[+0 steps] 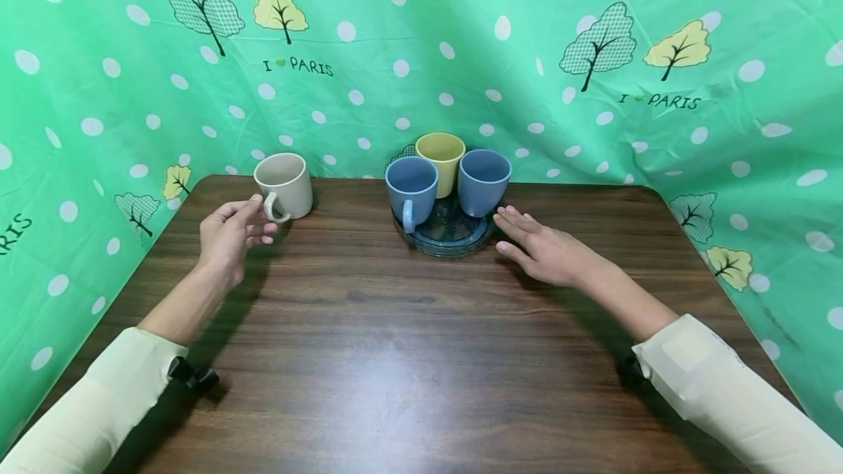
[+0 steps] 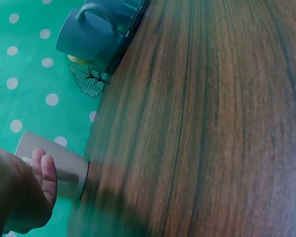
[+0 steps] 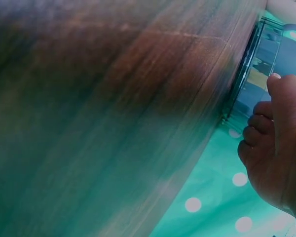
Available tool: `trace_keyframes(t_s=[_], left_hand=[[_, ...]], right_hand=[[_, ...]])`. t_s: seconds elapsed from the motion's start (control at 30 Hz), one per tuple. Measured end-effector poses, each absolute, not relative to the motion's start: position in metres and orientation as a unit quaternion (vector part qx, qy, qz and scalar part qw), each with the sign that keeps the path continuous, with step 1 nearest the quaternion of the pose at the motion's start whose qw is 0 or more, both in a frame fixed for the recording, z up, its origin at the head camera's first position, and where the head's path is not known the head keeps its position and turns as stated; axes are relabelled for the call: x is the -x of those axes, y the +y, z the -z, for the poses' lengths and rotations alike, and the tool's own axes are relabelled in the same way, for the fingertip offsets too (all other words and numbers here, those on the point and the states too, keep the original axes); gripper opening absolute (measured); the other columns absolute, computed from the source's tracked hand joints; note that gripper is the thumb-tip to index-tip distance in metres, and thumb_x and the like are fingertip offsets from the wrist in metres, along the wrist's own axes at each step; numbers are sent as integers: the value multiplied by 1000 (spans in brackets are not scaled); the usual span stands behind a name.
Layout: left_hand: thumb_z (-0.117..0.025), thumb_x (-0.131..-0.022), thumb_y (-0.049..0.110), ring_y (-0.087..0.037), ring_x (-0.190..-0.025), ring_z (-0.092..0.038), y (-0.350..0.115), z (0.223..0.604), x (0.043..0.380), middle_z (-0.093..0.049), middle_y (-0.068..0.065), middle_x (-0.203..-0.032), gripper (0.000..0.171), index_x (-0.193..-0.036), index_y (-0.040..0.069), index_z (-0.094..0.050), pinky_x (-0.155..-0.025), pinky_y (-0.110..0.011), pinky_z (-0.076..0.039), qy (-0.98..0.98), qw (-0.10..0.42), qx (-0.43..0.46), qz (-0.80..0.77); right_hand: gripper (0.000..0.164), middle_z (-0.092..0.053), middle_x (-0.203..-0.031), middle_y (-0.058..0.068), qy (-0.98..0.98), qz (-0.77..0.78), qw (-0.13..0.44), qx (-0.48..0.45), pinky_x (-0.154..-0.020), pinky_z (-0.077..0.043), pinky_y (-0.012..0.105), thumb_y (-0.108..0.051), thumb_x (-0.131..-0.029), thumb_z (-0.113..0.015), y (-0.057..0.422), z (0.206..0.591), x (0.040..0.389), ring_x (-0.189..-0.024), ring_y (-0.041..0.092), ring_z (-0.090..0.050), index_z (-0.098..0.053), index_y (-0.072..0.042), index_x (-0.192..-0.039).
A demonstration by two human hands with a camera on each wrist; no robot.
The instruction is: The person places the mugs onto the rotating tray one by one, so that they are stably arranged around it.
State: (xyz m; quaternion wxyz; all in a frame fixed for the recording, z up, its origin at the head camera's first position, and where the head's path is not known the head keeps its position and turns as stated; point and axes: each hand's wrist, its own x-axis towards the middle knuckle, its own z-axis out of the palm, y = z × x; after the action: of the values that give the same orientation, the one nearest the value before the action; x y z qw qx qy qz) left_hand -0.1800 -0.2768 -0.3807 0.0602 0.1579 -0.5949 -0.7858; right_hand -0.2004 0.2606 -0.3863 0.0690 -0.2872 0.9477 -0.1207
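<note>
At the left back of the table, a pale grey mug (image 1: 288, 185) stands upright. My left hand (image 1: 227, 236) pinches its handle between thumb and fingers; in the left wrist view the palm hides part of that mug (image 2: 71, 170). A round dark glass tray (image 1: 448, 246) carries a blue mug (image 1: 411, 189) with its handle toward me, a yellow cup (image 1: 440, 152) behind, and another blue cup (image 1: 484, 181) on the right. Beside the tray's right rim is my right hand (image 1: 543, 247), fingers straight and holding nothing. Whether its fingertips touch the rim or the cup is hard to tell.
The brown wooden table (image 1: 395, 357) ends just behind the mugs. A green dotted cloth (image 1: 369, 42) with tree prints hangs along its back and sides.
</note>
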Motion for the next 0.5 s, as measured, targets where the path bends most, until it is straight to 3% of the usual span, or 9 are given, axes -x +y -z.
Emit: trace_keyframes(t_s=[0.5], left_hand=[[-72, -112, 41, -8, -71, -78, -275, 390, 185, -71, 3, -116, 34, -123, 12, -59, -64, -23, -64, -638, 12, -137, 758]], right_hand=[[67, -27, -186, 20, 946, 122, 67, 291, -141, -25, 64, -42, -123, -48, 260, 387, 196, -176, 40, -23, -34, -5, -177]])
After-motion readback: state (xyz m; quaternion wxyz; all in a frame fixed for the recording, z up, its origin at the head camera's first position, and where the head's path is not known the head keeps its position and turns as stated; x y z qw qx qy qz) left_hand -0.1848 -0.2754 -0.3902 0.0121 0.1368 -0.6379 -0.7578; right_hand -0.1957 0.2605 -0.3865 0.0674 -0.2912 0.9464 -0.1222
